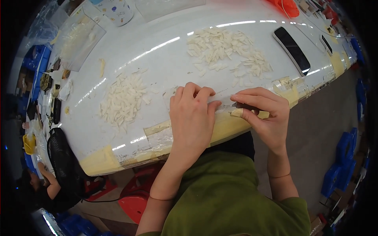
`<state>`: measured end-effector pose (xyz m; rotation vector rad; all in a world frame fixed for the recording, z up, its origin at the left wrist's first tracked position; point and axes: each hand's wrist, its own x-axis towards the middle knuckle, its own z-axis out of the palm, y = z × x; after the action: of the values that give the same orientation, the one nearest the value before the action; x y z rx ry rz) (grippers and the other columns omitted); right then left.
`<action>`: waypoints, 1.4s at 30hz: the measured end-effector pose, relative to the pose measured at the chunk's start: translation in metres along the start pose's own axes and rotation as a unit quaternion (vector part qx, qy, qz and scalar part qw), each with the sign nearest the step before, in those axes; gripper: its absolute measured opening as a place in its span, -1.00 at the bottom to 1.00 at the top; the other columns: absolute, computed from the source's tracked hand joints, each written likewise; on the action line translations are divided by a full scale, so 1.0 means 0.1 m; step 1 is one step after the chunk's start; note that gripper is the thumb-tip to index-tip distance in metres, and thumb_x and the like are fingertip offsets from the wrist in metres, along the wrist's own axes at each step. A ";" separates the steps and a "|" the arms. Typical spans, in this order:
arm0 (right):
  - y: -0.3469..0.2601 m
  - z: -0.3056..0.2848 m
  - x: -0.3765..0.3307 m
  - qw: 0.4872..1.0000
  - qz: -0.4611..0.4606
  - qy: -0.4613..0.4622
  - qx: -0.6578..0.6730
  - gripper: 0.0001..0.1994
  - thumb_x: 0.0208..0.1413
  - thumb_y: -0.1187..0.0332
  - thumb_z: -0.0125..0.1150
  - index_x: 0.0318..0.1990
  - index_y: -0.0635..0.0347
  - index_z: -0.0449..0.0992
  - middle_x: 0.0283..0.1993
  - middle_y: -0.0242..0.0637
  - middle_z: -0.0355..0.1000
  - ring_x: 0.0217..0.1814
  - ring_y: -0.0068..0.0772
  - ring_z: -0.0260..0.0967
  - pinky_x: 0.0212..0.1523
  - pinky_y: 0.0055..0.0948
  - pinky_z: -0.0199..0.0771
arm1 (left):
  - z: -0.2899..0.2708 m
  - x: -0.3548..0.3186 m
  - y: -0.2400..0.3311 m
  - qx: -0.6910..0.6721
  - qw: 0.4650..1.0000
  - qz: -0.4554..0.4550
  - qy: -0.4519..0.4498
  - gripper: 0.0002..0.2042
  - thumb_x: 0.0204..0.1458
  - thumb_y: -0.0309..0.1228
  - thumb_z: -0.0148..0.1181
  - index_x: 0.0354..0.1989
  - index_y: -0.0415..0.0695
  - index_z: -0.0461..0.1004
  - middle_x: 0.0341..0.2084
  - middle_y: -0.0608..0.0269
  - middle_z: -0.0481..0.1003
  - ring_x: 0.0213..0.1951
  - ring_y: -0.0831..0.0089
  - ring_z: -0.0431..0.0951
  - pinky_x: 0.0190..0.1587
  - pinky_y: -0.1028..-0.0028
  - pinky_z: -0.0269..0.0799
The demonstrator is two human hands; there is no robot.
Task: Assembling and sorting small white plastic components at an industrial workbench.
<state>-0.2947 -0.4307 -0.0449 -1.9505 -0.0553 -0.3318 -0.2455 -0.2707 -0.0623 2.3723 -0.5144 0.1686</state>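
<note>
My left hand [192, 118] rests palm down near the front edge of the white table [165, 51]. Its fingers are bent, with a small gap between thumb and index fingertip; any small piece under them is hidden. To its right, my right hand [269, 112] is closed in a pinch round a dark, thin, blade-like tool [248, 106]. Yellowish tape [236, 112] wraps the right thumb's tip. Two loose heaps of flat, cream-white chips lie on the table: one heap [124, 98] left of my left hand, a wider heap [220, 45] beyond both hands.
A phone [292, 50] lies at the right. Clear plastic bins [80, 39] and a patterned white container [117, 11] stand at the back left. Tape [100, 161] covers the front edge. A black bag [61, 161], a red stool [136, 204] and another person's arm [49, 181] are at the lower left.
</note>
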 end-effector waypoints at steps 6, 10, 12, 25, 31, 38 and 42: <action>0.05 -0.11 -0.02 1.000 0.017 -0.005 -0.003 -0.67 -0.26 0.71 0.24 -0.24 0.24 0.64 -0.26 -0.34 0.54 -0.43 -0.58 0.29 -0.49 -0.66 0.25 | 0.05 0.05 -0.02 0.041 0.998 0.041 -0.013 -0.89 -0.08 -0.53 0.23 -0.35 -0.19 0.54 -0.46 0.24 0.42 -0.42 0.35 0.38 -0.25 0.43 0.33; 0.08 -0.14 -0.02 1.000 0.011 -0.004 0.005 -0.65 -0.30 0.71 0.23 -0.25 0.25 0.65 -0.25 -0.32 0.54 -0.42 -0.60 0.29 -0.48 -0.70 0.22 | 0.04 0.07 0.00 -0.035 0.999 -0.003 0.015 -0.91 -0.06 -0.58 0.21 -0.35 -0.23 0.53 -0.47 0.24 0.48 -0.45 0.41 0.41 -0.31 0.48 0.36; 0.07 -0.14 -0.02 1.000 0.010 -0.003 0.008 -0.64 -0.31 0.72 0.22 -0.25 0.26 0.65 -0.25 -0.31 0.54 -0.41 -0.61 0.28 -0.47 -0.72 0.21 | 0.02 0.06 -0.01 -0.059 0.998 -0.018 0.024 -0.92 -0.05 -0.59 0.20 -0.35 -0.24 0.52 -0.48 0.23 0.50 -0.46 0.43 0.42 -0.33 0.50 0.36; -0.09 -0.05 -0.02 0.994 -0.106 -0.023 0.001 -0.67 -0.34 0.65 0.31 -0.28 0.23 0.65 -0.35 -0.35 0.51 -0.46 -0.52 0.28 -0.47 -0.62 0.28 | -0.19 -0.12 -0.07 -0.744 0.612 -0.237 -0.127 -0.85 -0.06 -0.72 0.20 -0.29 -0.38 0.55 -0.47 0.02 0.57 -0.48 0.40 0.56 -0.35 0.56 0.50; -0.16 -0.06 -0.02 0.987 -0.152 -0.025 -0.046 -0.70 -0.35 0.61 0.35 -0.31 0.21 0.64 -0.40 -0.38 0.47 -0.48 -0.51 0.26 -0.49 -0.60 0.29 | -0.20 -0.17 -0.14 -0.773 0.577 -0.216 -0.151 -0.84 -0.10 -0.75 0.22 -0.30 -0.39 0.56 -0.49 0.02 0.57 -0.50 0.40 0.56 -0.36 0.58 0.51; -0.21 -0.03 -0.01 0.982 -0.176 -0.040 -0.063 -0.71 -0.35 0.59 0.37 -0.33 0.23 0.64 -0.42 -0.39 0.45 -0.51 -0.50 0.23 -0.50 -0.59 0.29 | -0.20 -0.21 -0.13 -0.748 0.622 -0.191 -0.128 -0.84 -0.15 -0.77 0.24 -0.34 -0.39 0.57 -0.50 0.03 0.58 -0.51 0.41 0.55 -0.37 0.59 0.51; -0.22 0.00 -0.03 0.978 -0.190 -0.035 -0.079 -0.73 -0.34 0.59 0.37 -0.34 0.24 0.64 -0.42 -0.40 0.45 -0.52 -0.51 0.20 -0.51 -0.60 0.28 | -0.22 -0.22 -0.15 -0.740 0.631 -0.186 -0.139 -0.84 -0.18 -0.79 0.26 -0.38 -0.39 0.58 -0.50 0.03 0.58 -0.50 0.42 0.55 -0.37 0.60 0.51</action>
<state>-0.3019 -0.4216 -0.0255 -2.1060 -0.4656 -0.5308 -0.2594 -0.2384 -0.0608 0.7641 -0.1065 -0.6195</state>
